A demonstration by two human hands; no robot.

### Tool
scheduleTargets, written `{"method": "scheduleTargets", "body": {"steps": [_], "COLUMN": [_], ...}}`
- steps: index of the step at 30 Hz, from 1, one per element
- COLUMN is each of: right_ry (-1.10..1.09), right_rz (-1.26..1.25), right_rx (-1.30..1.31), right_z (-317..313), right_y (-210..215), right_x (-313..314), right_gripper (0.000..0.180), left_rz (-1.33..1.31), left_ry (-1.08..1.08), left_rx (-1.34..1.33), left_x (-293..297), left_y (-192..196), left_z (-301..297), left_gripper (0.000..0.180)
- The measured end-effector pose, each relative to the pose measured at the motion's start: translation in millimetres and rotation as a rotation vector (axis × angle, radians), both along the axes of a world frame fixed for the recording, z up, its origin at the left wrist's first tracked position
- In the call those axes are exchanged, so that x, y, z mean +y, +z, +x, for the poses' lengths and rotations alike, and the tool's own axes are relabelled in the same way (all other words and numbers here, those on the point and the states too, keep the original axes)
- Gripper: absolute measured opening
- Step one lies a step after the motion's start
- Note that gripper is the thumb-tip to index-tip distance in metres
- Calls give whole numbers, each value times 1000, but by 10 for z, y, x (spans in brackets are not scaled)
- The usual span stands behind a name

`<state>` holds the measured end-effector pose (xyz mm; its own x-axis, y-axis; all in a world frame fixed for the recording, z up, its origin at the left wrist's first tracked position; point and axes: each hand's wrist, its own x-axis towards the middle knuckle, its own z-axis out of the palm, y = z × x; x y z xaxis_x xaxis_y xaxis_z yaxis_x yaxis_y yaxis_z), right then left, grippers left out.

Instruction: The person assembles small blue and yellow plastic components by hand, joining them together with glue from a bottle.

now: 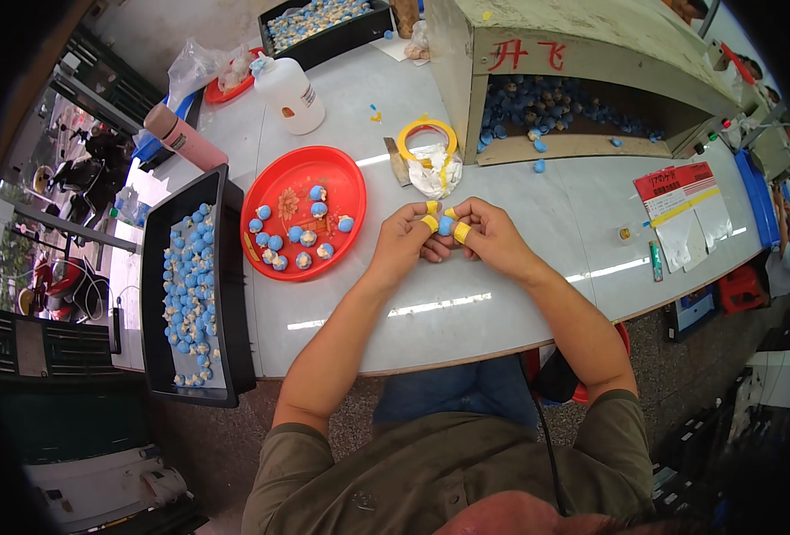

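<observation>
Above the front part of the grey table, my left hand (399, 242) and my right hand (499, 242) meet, both closed with thumbs and forefingers together. Between their fingertips is a small round blue piece (446, 226), partly hidden by the fingers. Yellow tape wraps a thumb and fingertip on each hand. To the left of my hands lies a red round tray (275, 185) with several small blue-and-cream figures (308, 238) spread in it. A roll of yellow tape (453, 141) and a crumpled white wad (434, 180) rest just beyond my hands.
A black bin (233, 294) full of blue-and-cream figures stands at the left edge, near a pink flask (185, 140) and a white bottle (291, 98). At the back right, an open-fronted cabinet (582, 53) holds blue pieces (547, 102). Red-and-white cards (680, 201) lie right.
</observation>
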<state>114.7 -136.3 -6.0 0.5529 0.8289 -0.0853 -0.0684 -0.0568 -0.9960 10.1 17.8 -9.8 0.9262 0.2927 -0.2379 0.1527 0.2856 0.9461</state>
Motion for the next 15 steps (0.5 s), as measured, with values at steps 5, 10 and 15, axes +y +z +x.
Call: {"method": "scheduleTargets", "body": {"steps": [5, 10, 15], "right_ry": [13, 1, 10], "right_rz": [-22, -7, 55], "right_rx": [34, 21, -52], "right_z": [-6, -49, -56], "right_y": [3, 6, -57], "right_x": [13, 41, 1], "right_gripper": [18, 17, 17], "left_rz": [38, 3, 139], "left_ry": [-7, -18, -45], "left_rx": [24, -13, 9], "left_x": [5, 34, -10], "left_y": [21, -25, -45], "left_z": [-11, -23, 13], "left_gripper": [33, 37, 39]}}
